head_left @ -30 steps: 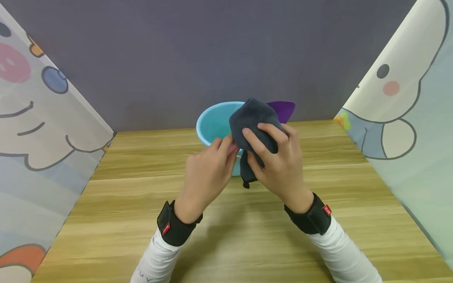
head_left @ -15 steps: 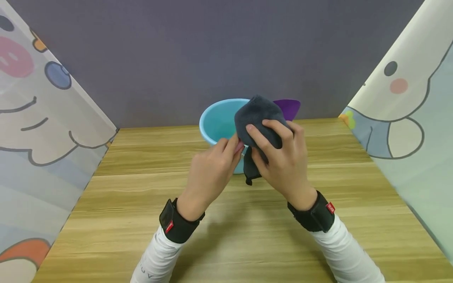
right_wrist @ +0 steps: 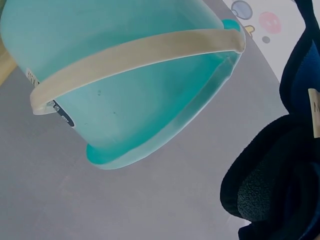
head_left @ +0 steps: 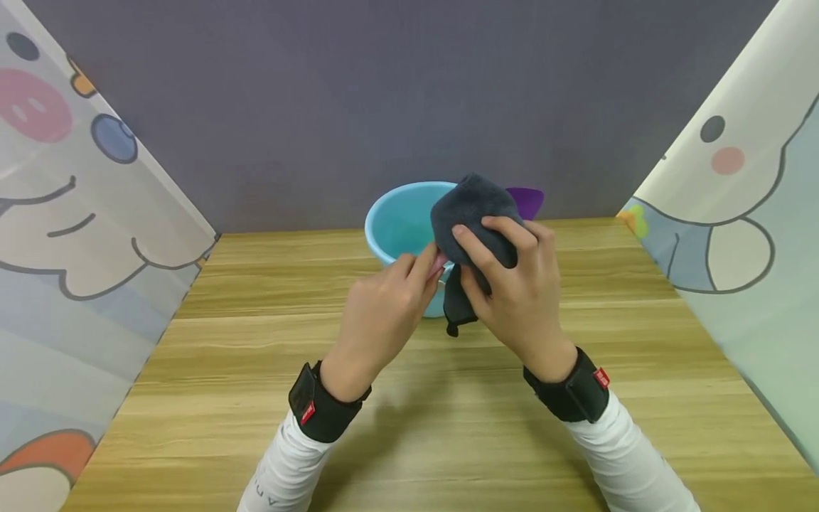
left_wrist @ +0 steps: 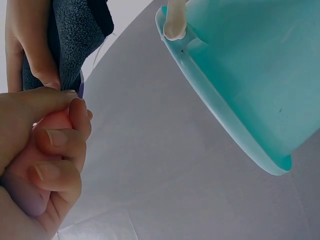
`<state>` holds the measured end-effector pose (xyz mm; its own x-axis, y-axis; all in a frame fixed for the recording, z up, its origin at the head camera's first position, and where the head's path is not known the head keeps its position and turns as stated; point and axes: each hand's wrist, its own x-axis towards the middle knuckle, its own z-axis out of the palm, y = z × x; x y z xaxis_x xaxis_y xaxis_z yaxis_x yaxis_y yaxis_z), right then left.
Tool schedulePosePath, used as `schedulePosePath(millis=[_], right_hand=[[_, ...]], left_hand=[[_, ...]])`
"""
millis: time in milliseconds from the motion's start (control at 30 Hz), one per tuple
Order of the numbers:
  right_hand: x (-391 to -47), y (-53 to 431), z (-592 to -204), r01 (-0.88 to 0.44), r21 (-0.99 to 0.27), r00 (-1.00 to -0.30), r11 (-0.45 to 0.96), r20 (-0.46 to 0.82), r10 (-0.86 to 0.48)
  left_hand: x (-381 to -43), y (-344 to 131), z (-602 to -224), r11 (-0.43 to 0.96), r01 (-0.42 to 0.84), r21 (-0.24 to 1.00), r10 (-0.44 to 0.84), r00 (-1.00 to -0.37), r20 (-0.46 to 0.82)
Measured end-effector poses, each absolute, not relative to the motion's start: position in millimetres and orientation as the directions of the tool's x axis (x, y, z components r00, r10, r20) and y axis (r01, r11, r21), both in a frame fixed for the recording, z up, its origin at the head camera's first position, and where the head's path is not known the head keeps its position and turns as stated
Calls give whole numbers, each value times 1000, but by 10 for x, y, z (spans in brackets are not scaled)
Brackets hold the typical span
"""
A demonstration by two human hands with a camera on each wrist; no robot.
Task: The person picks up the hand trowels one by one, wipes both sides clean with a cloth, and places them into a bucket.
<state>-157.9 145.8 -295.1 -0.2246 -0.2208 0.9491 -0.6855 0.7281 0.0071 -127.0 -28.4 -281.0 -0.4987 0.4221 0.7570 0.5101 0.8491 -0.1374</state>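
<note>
In the head view my left hand grips a pink handle; the left wrist view shows its fingers curled round that pink handle, which has a lavender end. My right hand holds a dark grey cloth, fingers spread over it and thumb underneath. A flat purple piece sticks out behind the cloth, seemingly the far end of the same tool; the part between is covered. Folded cloth hangs at the right of the right wrist view, where the right hand's fingers are out of sight.
Behind the hands a light blue bucket stands on the wooden table, near the grey back panel. Its pale handle shows in the right wrist view. Cartoon-printed panels flank the table.
Both hands, the cloth and the bucket appear slightly farther right in the head view, along with the background. Less of the purple piece shows past the cloth. Both grips look the same.
</note>
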Motion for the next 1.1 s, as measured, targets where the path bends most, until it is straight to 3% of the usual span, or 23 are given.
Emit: schedulePosePath(millis=[800,1100], right_hand=[[-1610,1521,-2938,-648,-45,-278,761,943,-180],[-1642,1567,-2909,-640,-65,-251,766,959,-129]], left_hand=[[-1291,-339,-2814,848,514,-127,427,-521,739],[-1298,-365,-2802,849,516,-114,416,-519,747]])
